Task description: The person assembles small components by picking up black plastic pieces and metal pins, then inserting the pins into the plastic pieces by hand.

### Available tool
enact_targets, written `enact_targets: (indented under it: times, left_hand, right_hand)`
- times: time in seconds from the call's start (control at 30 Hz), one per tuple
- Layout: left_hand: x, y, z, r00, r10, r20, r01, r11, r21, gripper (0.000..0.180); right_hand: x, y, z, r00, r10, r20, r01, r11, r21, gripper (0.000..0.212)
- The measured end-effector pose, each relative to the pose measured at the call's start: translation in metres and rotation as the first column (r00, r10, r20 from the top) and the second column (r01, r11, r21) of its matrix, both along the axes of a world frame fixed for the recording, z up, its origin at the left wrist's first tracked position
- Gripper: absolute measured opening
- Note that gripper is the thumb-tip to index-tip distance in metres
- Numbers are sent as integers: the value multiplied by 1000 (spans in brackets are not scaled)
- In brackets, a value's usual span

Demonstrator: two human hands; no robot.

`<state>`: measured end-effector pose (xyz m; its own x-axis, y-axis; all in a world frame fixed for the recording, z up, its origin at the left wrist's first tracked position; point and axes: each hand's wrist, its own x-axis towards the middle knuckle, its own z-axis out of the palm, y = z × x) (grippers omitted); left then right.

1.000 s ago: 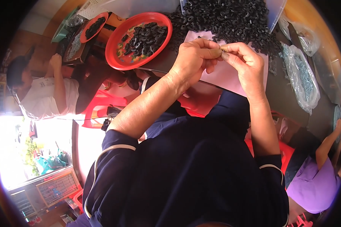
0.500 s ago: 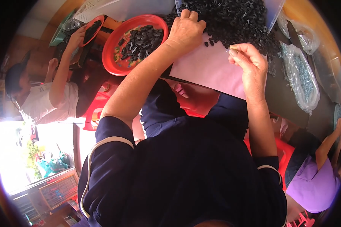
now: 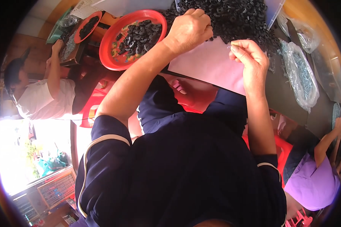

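In the head view, the left hand (image 3: 189,28) was curled into a loose fist, knuckles up, with its fingertips dug into the near edge of the heap of small black ring-shaped parts (image 3: 231,19). Whether it had closed on any of them could not be told, since the fingers hid what lay under them. The right hand (image 3: 248,56) was pinched shut, thumb against forefinger, on a tiny pale part (image 3: 232,44) held just above the pink sheet (image 3: 212,66). That part was too small to make out further.

The heap lay directly under and beyond the left hand, and spread across to just beyond the right hand's fingertips. The pink sheet lay between the two hands and nearer the body than the heap.

To the left of the left hand, just beside its forearm, stood a red round tray (image 3: 113,56) with more black parts in it. Farther left a second, smaller red tray (image 3: 79,34) sat by another person in a white shirt (image 3: 41,100), whose hand reached toward a box there. To the right of the right hand lay clear plastic bags (image 3: 301,79) of small greyish pieces. Lower right, a person in a purple shirt (image 3: 314,185) sat with an arm reaching up to the table edge.
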<state>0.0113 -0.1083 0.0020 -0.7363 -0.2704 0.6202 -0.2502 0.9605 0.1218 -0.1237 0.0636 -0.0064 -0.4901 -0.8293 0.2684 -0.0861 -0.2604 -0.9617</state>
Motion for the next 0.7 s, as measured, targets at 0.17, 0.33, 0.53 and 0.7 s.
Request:
enact_targets:
  times: [0.17, 0.33, 0.53, 0.7]
  left_hand:
    - [25, 54, -6, 986, 30, -167, 124, 543, 830, 16]
    - [36, 79, 3, 963, 144, -228, 216, 95, 972, 18]
    - [40, 82, -3, 938, 135, -321, 323, 1, 946, 18]
    - [48, 83, -3, 917, 191, -349, 359, -19, 933, 16]
  right_hand:
    - [4, -2, 3, 999, 15, -45, -15, 1000, 10, 9]
    - [9, -7, 3, 996, 73, -57, -71, 997, 30, 8]
    - [15, -9, 5, 979, 106, -173, -99, 994, 49, 7]
    - [25, -5, 9, 747, 43, -663, -89, 995, -36, 8]
